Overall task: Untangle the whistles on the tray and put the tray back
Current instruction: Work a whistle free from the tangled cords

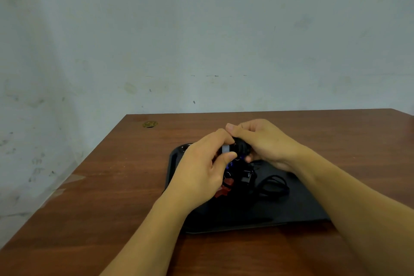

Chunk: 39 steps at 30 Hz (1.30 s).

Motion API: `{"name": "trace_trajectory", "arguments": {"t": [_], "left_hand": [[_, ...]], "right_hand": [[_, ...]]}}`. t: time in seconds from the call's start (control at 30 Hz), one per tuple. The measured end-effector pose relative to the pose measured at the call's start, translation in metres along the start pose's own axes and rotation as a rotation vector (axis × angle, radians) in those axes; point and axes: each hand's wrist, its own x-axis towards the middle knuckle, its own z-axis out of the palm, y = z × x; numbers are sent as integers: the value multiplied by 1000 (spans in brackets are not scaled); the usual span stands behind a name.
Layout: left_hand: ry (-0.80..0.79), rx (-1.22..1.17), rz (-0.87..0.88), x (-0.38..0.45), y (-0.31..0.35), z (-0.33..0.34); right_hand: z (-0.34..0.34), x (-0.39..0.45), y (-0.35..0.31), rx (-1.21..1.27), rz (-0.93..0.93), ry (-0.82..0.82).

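Note:
A black tray [235,224] lies on the brown table. Above its far left part both hands meet over a tangle of whistles. My left hand [201,172] pinches a white whistle [225,149] between thumb and fingers. My right hand [262,143] grips a black whistle [240,147] beside it. Under the hands I see a blue whistle [229,165], a red whistle [224,188] and another black whistle [246,176]. A loop of black cord [273,186] rests on the tray to the right. How the cords cross is hidden by my fingers.
The wooden table [112,197] stands against a pale wall [201,29], its left edge running diagonally. A small round brass fitting [150,124] sits near the far left corner. Bare wood lies left of the tray and in front of it.

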Motion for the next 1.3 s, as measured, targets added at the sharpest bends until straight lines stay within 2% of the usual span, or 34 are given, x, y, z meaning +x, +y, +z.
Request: {"name": "trace_trajectory", "arguments": {"t": [0.1,0.17,0.27,0.4,0.53,0.6,0.77,0.87,1.0,1.17,1.3], "left_hand": [[44,104,77,1,-1,3],[129,14,-55,1,4,7],[257,-309,-349,4,7,14],[302,-637,-488,7,9,20],[344,-1039,-679,7,9,27],[332,-1111,-712,5,8,29],[356,-1019,-606,7,8,29],[367,-739,-466,7,-1,23],[299,-404,-350,4,-10,18],[239,-228,-190,2,-1,16],[242,-178,-176,1,-1,18]], "right_hand": [[5,-3,6,201,32,18],[12,-1,8,327,-6,117],[24,-1,10,405,-90,344],[40,2,14,284,-144,538],[59,1,17,260,-194,647],[66,1,16,298,-211,675],[69,4,11,263,-229,598],[58,7,6,215,-244,520],[35,4,-1,188,-95,363],[19,-4,-1,220,-12,267],[17,-9,4,258,-51,216]]}}
